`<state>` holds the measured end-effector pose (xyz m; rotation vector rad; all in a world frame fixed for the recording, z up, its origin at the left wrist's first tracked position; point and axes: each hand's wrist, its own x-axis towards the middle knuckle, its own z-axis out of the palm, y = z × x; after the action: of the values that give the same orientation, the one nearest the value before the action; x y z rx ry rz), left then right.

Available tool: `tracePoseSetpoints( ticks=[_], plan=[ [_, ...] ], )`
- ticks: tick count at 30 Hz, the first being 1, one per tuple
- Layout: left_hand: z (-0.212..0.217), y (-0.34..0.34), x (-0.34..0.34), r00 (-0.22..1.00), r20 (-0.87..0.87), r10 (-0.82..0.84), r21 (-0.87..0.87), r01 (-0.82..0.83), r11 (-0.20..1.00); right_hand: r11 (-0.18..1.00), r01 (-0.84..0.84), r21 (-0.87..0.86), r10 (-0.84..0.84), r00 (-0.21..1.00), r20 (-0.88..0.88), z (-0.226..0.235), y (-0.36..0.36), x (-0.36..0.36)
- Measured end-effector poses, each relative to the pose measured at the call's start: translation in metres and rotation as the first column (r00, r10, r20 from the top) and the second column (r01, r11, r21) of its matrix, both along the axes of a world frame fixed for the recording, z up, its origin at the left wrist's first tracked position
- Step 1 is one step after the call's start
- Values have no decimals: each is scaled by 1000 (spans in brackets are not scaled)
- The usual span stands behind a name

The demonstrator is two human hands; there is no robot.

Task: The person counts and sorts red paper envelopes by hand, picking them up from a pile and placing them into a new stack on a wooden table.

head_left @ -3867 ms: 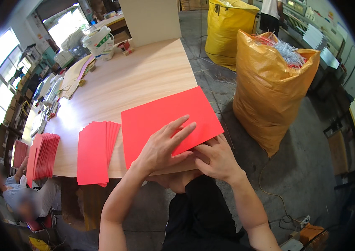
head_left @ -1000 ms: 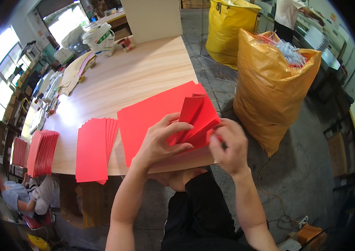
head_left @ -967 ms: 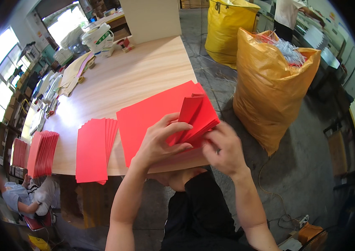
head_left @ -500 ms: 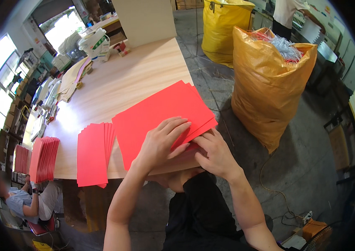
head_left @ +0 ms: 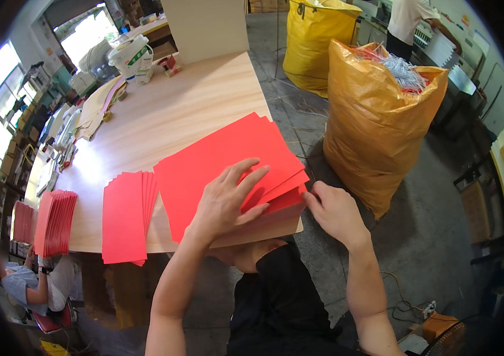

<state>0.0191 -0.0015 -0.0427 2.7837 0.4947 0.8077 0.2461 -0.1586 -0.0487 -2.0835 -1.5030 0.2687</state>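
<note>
A loose pile of large red paper sheets (head_left: 216,160) lies fanned near the table's front right corner. My left hand (head_left: 225,199) rests over the pile, its fingers spread and holding nothing. At the pile's right edge my right hand (head_left: 341,216) is closed, its fingertips pinching the corner of a lower red sheet (head_left: 287,199). Left of the pile lies a fanned stack of narrower red pieces (head_left: 124,216). Further left stands a thick bundle of folded red pieces (head_left: 55,222), with another red bundle (head_left: 22,221) beyond it.
The pale wooden table (head_left: 204,89) carries a white bucket (head_left: 132,58) and a tape roll (head_left: 170,65) at its far end. An orange sack (head_left: 376,124) of shredded strips and a yellow bag (head_left: 317,47) stand right. One person (head_left: 32,285) sits left; another (head_left: 409,24) stands far right.
My right hand has moved right, from the pile's lower edge to beyond its right corner. The left hand's fingers have lifted and spread slightly. The view has shifted a little.
</note>
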Motion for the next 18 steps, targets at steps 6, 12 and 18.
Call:
tracePoseSetpoints(
  ticks=[6,12,18],
  plan=[
    [-3,0,-5,999,47,20,-217,-10,976,971,16,240,-47,991,126,36,19,-34],
    [-5,5,-5,983,172,-61,-192,95,977,939,228,257,139,434,-890,1,41,-31],
    [-3,4,-5,980,192,-53,-255,102,962,932,139,334,160,671,-724,3,41,-28]
  ],
)
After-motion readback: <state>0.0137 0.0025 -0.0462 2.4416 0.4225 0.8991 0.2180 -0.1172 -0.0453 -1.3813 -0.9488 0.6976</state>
